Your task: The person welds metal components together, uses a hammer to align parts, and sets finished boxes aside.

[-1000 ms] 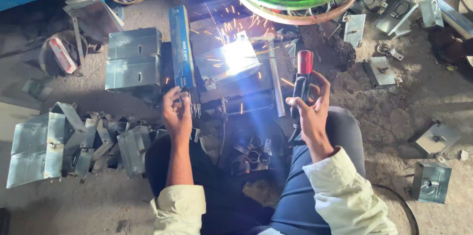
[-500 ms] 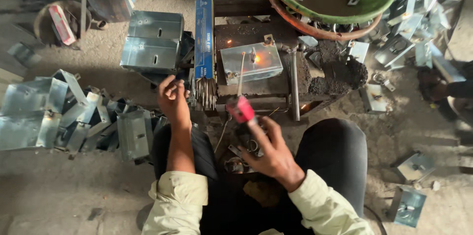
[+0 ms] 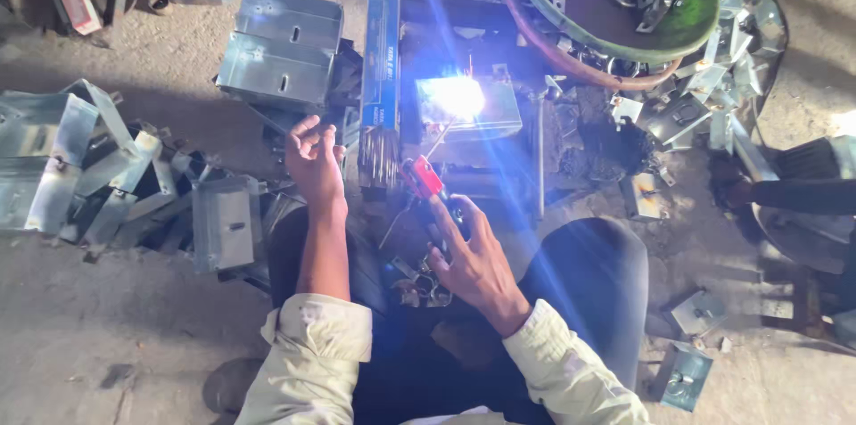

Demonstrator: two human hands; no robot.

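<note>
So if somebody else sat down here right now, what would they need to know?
Right hand: holds the red-tipped electrode holder, rod tip on the metal box, arc burning bright.
Left hand: open, fingers spread, holding nothing, beside the spare rods and blue rod pack.
Done: cannot tell how far the seam has got; glare hides it.
Left: more folded metal boxes and a pile of brackets wait on the left.

head view, close, steeply down over lap
</note>
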